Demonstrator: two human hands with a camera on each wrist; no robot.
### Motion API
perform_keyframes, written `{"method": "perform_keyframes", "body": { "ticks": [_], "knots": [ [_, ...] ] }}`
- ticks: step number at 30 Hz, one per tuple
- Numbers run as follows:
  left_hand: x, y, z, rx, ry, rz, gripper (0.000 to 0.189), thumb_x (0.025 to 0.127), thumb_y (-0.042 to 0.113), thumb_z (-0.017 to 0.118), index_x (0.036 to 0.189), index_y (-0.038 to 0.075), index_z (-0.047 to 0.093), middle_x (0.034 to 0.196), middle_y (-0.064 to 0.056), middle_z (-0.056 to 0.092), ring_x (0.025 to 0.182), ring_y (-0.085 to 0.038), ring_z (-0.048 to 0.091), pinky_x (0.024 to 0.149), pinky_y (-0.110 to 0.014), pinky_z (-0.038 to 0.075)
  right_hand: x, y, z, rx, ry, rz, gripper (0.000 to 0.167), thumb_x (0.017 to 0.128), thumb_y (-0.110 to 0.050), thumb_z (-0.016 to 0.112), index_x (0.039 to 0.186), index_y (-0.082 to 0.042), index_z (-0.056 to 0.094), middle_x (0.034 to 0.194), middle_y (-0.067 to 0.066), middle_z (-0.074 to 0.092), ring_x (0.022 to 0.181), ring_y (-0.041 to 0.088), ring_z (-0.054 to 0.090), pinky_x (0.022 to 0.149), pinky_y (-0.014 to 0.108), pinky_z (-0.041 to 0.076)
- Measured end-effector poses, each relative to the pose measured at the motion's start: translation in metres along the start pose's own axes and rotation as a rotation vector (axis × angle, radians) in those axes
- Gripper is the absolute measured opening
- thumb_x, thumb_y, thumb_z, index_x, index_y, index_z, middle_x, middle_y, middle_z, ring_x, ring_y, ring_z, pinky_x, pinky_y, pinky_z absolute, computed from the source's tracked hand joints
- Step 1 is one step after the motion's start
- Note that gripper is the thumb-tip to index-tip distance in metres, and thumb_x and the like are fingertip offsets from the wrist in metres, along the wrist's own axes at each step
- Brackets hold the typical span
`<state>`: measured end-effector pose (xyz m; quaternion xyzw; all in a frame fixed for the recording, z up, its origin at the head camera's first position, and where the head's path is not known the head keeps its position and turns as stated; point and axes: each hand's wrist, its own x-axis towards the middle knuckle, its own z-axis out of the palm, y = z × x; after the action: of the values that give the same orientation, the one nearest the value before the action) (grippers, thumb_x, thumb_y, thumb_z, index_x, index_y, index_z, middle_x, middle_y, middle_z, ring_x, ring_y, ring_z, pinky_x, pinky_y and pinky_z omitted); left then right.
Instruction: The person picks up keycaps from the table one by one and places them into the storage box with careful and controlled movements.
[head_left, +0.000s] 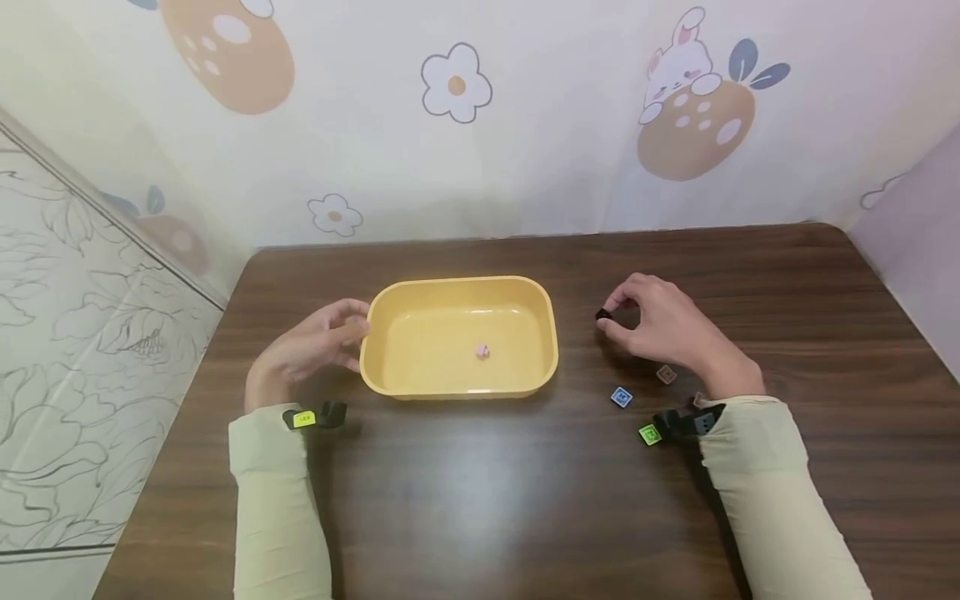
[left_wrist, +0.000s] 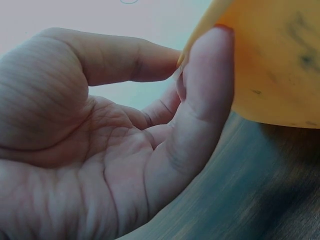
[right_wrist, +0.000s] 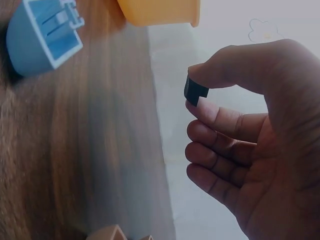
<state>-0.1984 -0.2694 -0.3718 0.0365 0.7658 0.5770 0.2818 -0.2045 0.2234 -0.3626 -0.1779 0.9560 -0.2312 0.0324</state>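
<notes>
A yellow rectangular plastic basin (head_left: 459, 337) with rounded corners stands on the table, one small pink piece (head_left: 483, 351) lying inside. My left hand (head_left: 318, 337) pinches the basin's left rim between thumb and fingers, seen close up in the left wrist view. To the right of the basin, my right hand (head_left: 660, 325) holds a small black plastic piece (right_wrist: 195, 91) between thumb and index finger, the other fingers loosely curled. Below that hand lie a blue hollow piece (head_left: 621, 397), a green one (head_left: 649, 434) and a brownish one (head_left: 666, 374). Another brownish piece is partly hidden by the right wrist.
The dark wooden table (head_left: 465, 492) meets a patterned wall (head_left: 547, 167) at its back edge. A white panel with line-drawn flowers (head_left: 82, 350) stands on the left. In the right wrist view, the blue piece (right_wrist: 40, 37) shows its open hollow side, with a clip-like part inside.
</notes>
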Motion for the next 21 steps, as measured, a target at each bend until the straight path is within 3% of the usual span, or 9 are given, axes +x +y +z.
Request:
{"method": "perform_keyframes", "body": {
  "ticks": [7, 21],
  "knots": [
    [-0.0058, -0.0015, -0.0003, 0.003, 0.011, -0.001, 0.042, 0.108, 0.014, 0.056, 0.142, -0.003, 0.039, 0.107, -0.006, 0.065, 0.097, -0.018, 0.071, 0.08, -0.038, 0.066, 0.0065, -0.0058, 0.005, 0.009, -0.001, -0.024, 0.025, 0.095, -0.026, 0.074, 0.108, -0.006, 0.073, 0.114, 0.014, 0.07, 0.108, 0.034, 0.064, 0.095, 0.055, 0.054],
    [0.0012, 0.0023, 0.003, 0.005, 0.006, -0.007, 0.044, 0.107, 0.014, 0.058, 0.143, -0.002, 0.039, 0.113, -0.009, 0.062, 0.098, -0.019, 0.071, 0.081, -0.039, 0.066, 0.0068, -0.0095, 0.0016, 0.003, 0.011, -0.025, 0.024, 0.095, -0.027, 0.074, 0.107, -0.006, 0.074, 0.113, 0.014, 0.07, 0.11, 0.034, 0.064, 0.096, 0.055, 0.054]
  ]
}}
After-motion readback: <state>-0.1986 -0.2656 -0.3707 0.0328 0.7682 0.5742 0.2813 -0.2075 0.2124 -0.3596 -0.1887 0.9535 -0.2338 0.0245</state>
